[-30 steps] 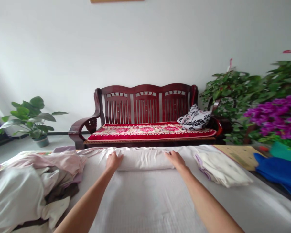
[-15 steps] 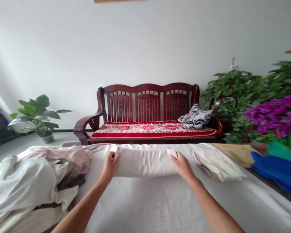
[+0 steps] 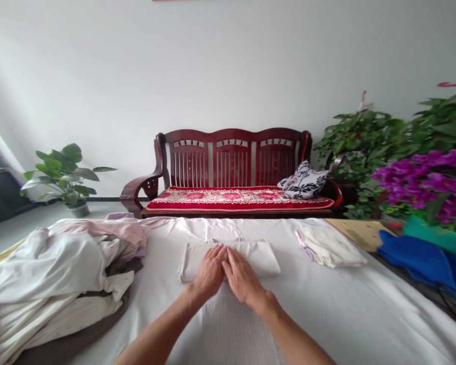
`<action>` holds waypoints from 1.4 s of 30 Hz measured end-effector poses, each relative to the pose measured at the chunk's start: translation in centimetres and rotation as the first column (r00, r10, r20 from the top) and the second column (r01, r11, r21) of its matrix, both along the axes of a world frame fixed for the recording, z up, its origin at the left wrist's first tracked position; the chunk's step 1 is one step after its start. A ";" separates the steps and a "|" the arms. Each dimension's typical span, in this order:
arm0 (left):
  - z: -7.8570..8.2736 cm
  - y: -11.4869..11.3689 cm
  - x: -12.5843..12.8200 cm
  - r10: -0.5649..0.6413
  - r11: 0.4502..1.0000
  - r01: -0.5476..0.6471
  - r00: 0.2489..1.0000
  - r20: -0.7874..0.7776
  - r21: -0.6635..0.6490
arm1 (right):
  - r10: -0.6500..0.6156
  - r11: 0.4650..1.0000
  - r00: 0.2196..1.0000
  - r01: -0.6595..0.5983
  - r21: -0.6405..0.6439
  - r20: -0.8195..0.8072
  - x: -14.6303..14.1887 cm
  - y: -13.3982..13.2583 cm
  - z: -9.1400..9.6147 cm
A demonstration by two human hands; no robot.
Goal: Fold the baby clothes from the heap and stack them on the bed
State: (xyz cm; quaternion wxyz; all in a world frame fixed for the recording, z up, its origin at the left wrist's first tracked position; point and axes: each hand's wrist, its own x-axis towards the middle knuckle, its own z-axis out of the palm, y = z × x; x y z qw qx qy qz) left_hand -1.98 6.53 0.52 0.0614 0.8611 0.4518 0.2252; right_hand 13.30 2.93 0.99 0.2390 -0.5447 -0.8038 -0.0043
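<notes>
A pale folded garment (image 3: 264, 257) lies flat as a long rectangle across the white-covered table (image 3: 307, 314). On its middle rest my left hand (image 3: 212, 266) and my right hand (image 3: 241, 274), side by side, their fingertips touching or nearly so. Both are palm down with fingers stretched out, pressing on the cloth and gripping nothing. The part of the garment under the palms is hidden.
Rumpled clothes (image 3: 61, 268) are heaped at the left. A folded cream garment (image 3: 330, 246) lies to the right, beyond it a blue cloth (image 3: 418, 258) and purple flowers (image 3: 433, 180). A wooden bench (image 3: 231, 157) with a patterned cushion (image 3: 306, 181) stands behind the table.
Both hands have let go of the garment's two ends and come together on its middle. The garment, held up at its corners before, now lies flat on the table.
</notes>
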 end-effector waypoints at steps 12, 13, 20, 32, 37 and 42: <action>-1.4 2.6 -4.5 0.258 0.964 -0.266 0.936 -0.240 -0.001 | -0.223 0.955 0.953 0.256 -0.148 0.208 7.7 2.3 -0.6; -1.3 2.8 -5.0 0.279 0.955 -0.294 0.928 -0.247 -0.026 | -0.246 0.944 0.946 0.283 -0.167 0.210 8.6 2.2 -0.6; -1.3 3.5 -7.8 0.435 0.871 -0.471 0.871 -0.228 -0.137 | -0.368 0.878 0.896 0.423 -0.224 0.249 12.6 1.8 -0.7; -1.4 2.4 -9.1 0.564 0.801 -0.556 0.825 -0.030 -0.220 | -0.179 0.970 0.954 0.213 -0.121 0.240 8.0 -0.5 -1.2; -0.8 2.8 -9.5 0.582 0.773 -0.559 0.813 -0.015 -0.301 | -0.294 0.912 0.905 0.362 -0.194 0.307 9.8 0.1 -0.8; -0.3 3.5 -9.7 0.629 0.721 -0.553 0.775 0.059 -0.418 | -0.356 0.910 0.893 0.399 -0.115 0.275 9.3 -0.1 -0.2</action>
